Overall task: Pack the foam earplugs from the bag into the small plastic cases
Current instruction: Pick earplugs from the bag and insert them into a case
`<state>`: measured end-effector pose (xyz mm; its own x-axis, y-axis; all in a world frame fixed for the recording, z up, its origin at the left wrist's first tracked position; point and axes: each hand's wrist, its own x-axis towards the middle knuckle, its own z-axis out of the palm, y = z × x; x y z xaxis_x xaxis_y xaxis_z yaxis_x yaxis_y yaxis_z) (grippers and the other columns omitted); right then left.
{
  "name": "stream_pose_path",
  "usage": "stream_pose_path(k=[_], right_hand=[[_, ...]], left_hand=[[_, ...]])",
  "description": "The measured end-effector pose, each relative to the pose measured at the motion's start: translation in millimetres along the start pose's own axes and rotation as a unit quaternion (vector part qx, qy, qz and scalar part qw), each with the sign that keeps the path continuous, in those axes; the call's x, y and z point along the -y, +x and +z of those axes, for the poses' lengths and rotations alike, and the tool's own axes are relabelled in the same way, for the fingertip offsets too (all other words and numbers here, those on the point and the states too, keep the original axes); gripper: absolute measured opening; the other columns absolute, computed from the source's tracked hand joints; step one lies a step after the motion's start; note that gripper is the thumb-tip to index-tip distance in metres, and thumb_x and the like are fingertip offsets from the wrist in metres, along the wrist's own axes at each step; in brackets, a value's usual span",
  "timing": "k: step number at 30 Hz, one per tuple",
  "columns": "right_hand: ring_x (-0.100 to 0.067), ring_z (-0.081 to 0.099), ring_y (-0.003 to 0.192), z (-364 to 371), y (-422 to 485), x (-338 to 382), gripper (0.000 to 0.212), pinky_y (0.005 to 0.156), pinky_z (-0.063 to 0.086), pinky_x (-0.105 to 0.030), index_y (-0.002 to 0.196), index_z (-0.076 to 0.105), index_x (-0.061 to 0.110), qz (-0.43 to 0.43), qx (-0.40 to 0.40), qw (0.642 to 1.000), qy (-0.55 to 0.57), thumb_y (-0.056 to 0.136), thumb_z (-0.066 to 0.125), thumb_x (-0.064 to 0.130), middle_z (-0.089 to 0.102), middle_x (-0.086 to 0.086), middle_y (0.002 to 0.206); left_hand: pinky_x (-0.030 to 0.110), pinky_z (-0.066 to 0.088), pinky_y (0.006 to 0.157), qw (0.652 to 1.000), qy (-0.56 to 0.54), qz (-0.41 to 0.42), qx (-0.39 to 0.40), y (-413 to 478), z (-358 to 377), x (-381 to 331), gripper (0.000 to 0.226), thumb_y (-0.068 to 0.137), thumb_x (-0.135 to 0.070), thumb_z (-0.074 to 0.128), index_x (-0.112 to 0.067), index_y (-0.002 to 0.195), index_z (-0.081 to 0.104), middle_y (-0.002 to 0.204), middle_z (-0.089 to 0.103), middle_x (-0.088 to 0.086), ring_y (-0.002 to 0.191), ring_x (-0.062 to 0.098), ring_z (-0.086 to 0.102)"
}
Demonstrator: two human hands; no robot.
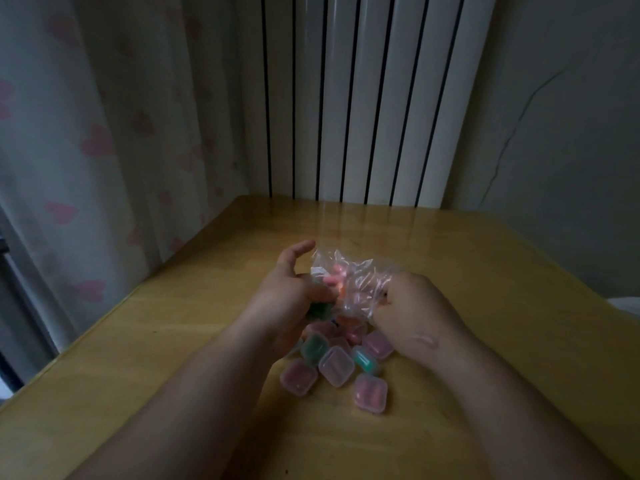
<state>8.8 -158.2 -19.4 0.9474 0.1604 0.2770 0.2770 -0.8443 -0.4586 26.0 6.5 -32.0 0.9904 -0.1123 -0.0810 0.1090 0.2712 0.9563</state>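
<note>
A crinkled clear plastic bag [349, 282] with pink and orange foam earplugs [334, 277] inside is held up between both hands above the wooden table [485, 306]. My left hand [287, 292] grips the bag's left side, its index finger stretched upward, with something green showing under its fingers. My right hand [408, 306] pinches the bag's right side with curled fingers. Below the hands lies a cluster of several small square clear cases [336, 365] holding pink or green earplugs, lids closed as far as I can tell.
A white radiator [363, 98] stands against the wall behind the table's far edge. A curtain with pink hearts [86, 150] hangs along the left side. The table's left edge runs diagonally beside my left forearm. Something white [627, 306] shows at the far right.
</note>
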Motion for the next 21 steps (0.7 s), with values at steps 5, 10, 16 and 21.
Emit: stream_pose_path(k=[5, 10, 16, 21], right_hand=[[-0.003, 0.065, 0.085, 4, 2, 2, 0.016, 0.077, 0.054, -0.023, 0.096, 0.075, 0.027, -0.017, -0.013, 0.989, 0.149, 0.085, 0.068, 0.018, 0.072, 0.012, 0.092], [0.004, 0.063, 0.07, 7, 1, 9, 0.025, 0.057, 0.048, -0.013, 0.076, 0.064, 0.036, 0.01, 0.029, 0.979, 0.2, 0.08, 0.076, 0.015, 0.068, 0.013, 0.079], [-0.003, 0.063, 0.072, 10, 2, 8, 0.018, 0.056, 0.044, -0.015, 0.078, 0.065, 0.031, 0.032, 0.003, 0.979, 0.202, 0.08, 0.075, 0.017, 0.068, 0.01, 0.077], [0.006, 0.055, 0.048, 14, 3, 8, 0.023, 0.043, 0.039, -0.011, 0.07, 0.061, 0.029, 0.071, -0.004, 0.973, 0.221, 0.077, 0.077, 0.015, 0.06, 0.011, 0.063]], left_hand=[[0.031, 0.056, 0.062, 1.0, 0.001, 0.0, 0.011, 1, 0, -1, 0.079, 0.08, 0.019, 0.058, -0.035, 0.137, 0.048, 0.118, 0.061, 0.019, 0.083, 0.028, 0.068], [0.035, 0.054, 0.062, 1.0, 0.005, -0.003, 0.005, 2, 0, 2, 0.069, 0.082, 0.017, 0.052, -0.031, 0.132, 0.054, 0.113, 0.062, 0.021, 0.082, 0.03, 0.065], [0.036, 0.056, 0.066, 1.0, 0.008, 0.01, -0.021, 4, 2, 3, 0.037, 0.084, 0.001, 0.061, -0.019, 0.115, 0.063, 0.103, 0.069, 0.021, 0.085, 0.03, 0.066], [0.037, 0.055, 0.063, 0.999, 0.028, 0.025, -0.031, 4, 1, 6, 0.033, 0.086, 0.001, 0.063, -0.017, 0.114, 0.063, 0.103, 0.069, 0.021, 0.078, 0.029, 0.068]])
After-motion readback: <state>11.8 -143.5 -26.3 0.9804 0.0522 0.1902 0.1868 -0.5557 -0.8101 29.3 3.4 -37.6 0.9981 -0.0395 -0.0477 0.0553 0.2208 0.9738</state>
